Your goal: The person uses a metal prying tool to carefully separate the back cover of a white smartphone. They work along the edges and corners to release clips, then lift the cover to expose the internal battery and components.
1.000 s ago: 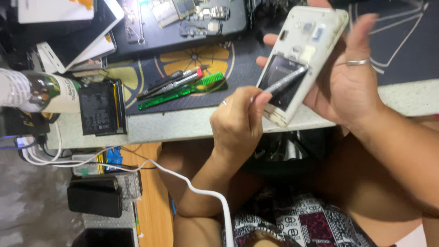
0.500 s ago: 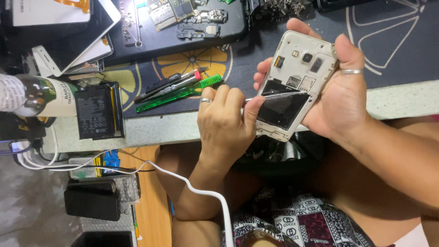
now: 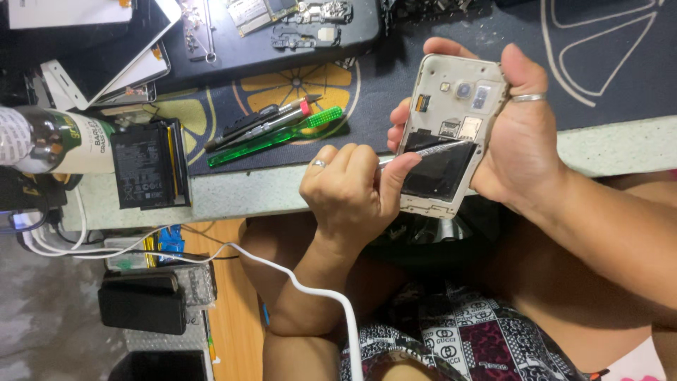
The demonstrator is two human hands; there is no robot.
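My right hand was clamped around the white phone, back cover off, tilted above the table edge. My left hand curled tight, pinching a thin metal tool laid across the phone's dark battery bay. At far left, a bottle with a green-and-white label lay beside a flat black battery.

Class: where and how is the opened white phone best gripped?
By its two long edges, coming from underneath, as the right hand cradles the white phone: its open back with bare parts faces up, and the thin tool in the left hand needs that side free.
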